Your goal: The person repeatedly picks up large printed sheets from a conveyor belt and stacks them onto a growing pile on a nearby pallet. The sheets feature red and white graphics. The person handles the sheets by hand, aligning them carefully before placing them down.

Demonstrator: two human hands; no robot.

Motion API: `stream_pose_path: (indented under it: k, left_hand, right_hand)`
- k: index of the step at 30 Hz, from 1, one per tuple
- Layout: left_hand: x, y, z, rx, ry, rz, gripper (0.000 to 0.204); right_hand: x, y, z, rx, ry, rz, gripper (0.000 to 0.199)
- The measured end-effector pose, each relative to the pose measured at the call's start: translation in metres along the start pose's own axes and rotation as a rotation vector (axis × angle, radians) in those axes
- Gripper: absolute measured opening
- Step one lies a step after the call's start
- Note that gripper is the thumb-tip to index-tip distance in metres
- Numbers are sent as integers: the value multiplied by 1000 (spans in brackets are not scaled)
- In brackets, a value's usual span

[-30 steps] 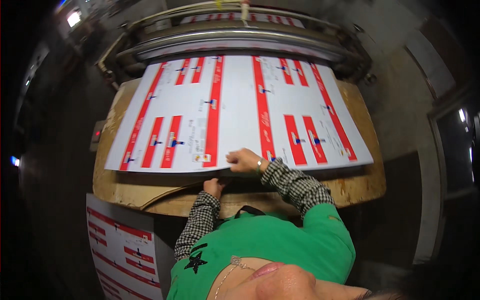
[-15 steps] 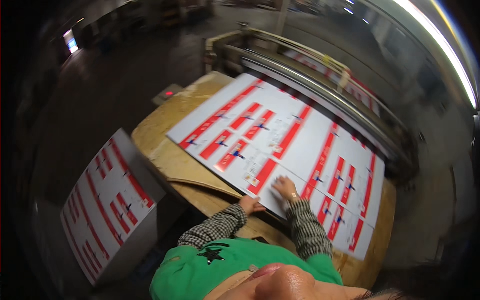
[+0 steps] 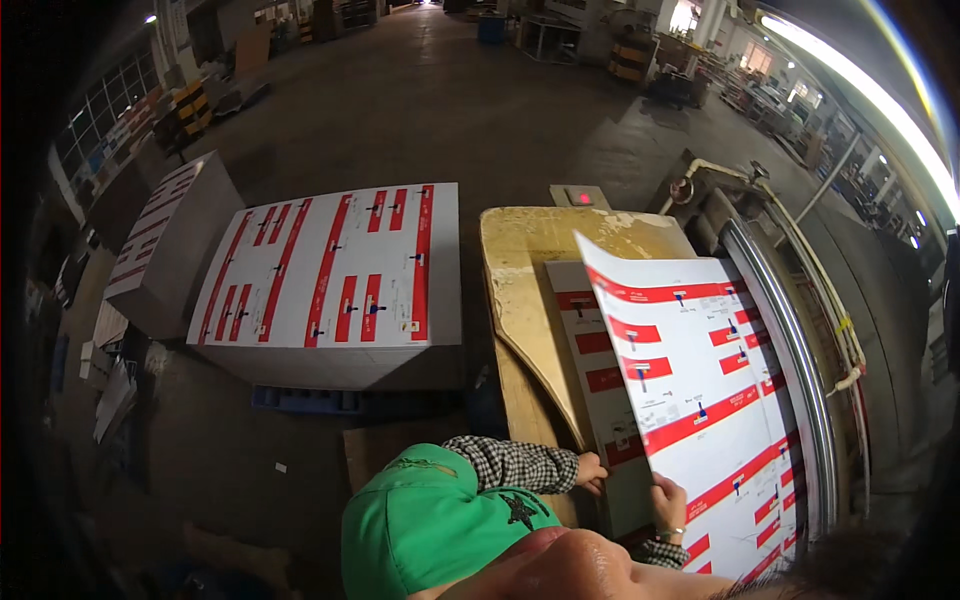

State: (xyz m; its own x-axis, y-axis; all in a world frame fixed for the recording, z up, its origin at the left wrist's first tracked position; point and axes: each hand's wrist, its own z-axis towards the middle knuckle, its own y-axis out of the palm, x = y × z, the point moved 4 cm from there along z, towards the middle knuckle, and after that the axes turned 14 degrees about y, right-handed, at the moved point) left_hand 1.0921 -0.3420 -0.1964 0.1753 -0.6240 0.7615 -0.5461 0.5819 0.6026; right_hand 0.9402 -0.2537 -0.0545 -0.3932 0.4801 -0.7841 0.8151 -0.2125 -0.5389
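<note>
A large white printed sheet (image 3: pixel 690 300) with red bands and small blue marks lies toward the rollers, its left edge raised and curling up. My right hand (image 3: pixel 668 503) grips this lifted edge near its lower end. Beneath it is another printed sheet (image 3: pixel 590 345) with the same red blocks, flat on the worn wooden table (image 3: pixel 530 255). My left hand (image 3: pixel 592 473) is at the lower sheet's left edge, its fingers bent round the edge. The raised sheet hides much of the one below.
Metal rollers (image 3: pixel 790 370) of a machine run along the right. A tall stack of printed sheets (image 3: pixel 325 270) stands left on a blue pallet (image 3: pixel 305 399), with another stack (image 3: pixel 165 240) beyond. A small box with a red light (image 3: pixel 582 198) sits behind the table.
The view has swung left, bringing the stacks further into sight. The printed sheet's left edge has come up off the table, now in my right hand, which earlier rested on the sheet.
</note>
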Motion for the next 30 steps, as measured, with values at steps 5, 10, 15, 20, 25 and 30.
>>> stream_pose_path:
  k: [5, 10, 15, 20, 25, 30]
  left_hand:
    - [38, 8, -10, -31, -248, 981, 54]
    - [-17, -13, 15, 163, -116, 103, 36]
    - [8, 15, 2, 3, -88, -31, 33]
    - [7, 11, -1, -81, -97, -28, 33]
    - [2, 15, 2, -54, -123, -6, 34]
    - [-6, 9, 4, -66, -130, 94, 30]
  right_hand:
    - [-21, -5, -36, 146, 62, 108, 33]
    - [32, 46, -15, 60, 33, 88, 34]
    - [47, 41, -4, 73, 45, 27, 30]
    - [63, 2, 48, 363, 174, -202, 27]
    - [75, 38, 39, 121, 30, -250, 72]
    - [38, 60, -1, 66, -45, -585, 76]
